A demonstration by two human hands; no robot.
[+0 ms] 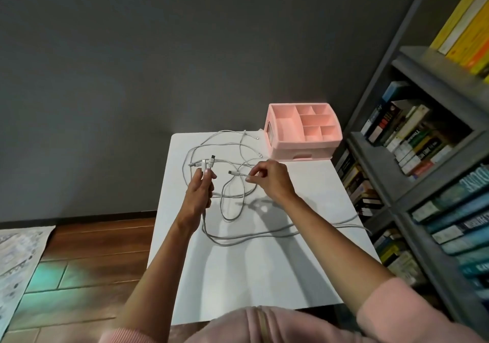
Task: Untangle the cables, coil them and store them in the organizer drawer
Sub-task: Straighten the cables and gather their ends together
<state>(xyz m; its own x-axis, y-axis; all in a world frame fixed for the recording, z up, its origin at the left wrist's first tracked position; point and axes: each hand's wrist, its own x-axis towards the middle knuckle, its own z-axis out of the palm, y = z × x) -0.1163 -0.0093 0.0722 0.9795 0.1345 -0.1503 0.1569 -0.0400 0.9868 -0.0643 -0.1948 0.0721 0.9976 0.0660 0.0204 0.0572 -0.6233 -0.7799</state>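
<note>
On the white square table [238, 276], a tangle of thin pale grey cables [230, 218] lies in loose overlapping loops, spread from the far edge to the middle of the surface. One strand runs right and hangs over the right table edge. Two free plug ends rest on the far part of the table, just beside the organizer.

The left hand [199, 192] is raised above the left part of the tangle. Its fingers are curled round a bundle of cable ends, and a cluster of white connectors [207, 163] stands up out of the top of the grip. The strands leave the bottom of the hand and drop to the table.

The right hand [272, 178] is held to the right of the left hand, apart from it. Its thumb and forefinger pinch a single cable just behind its small plug [234, 173]; the plug points left toward the left hand. The remaining fingers are curled.

The pink plastic organizer [304, 147] stands at the far right corner of the table. Its top tray is divided into open compartments. The drawer [288, 155] in its lower front is closed.

A grey bookshelf [423, 157] filled with books stands right of the table. A wooden floor [92, 263] lies to the left, and a dark grey wall [132, 51] is behind the table.
</note>
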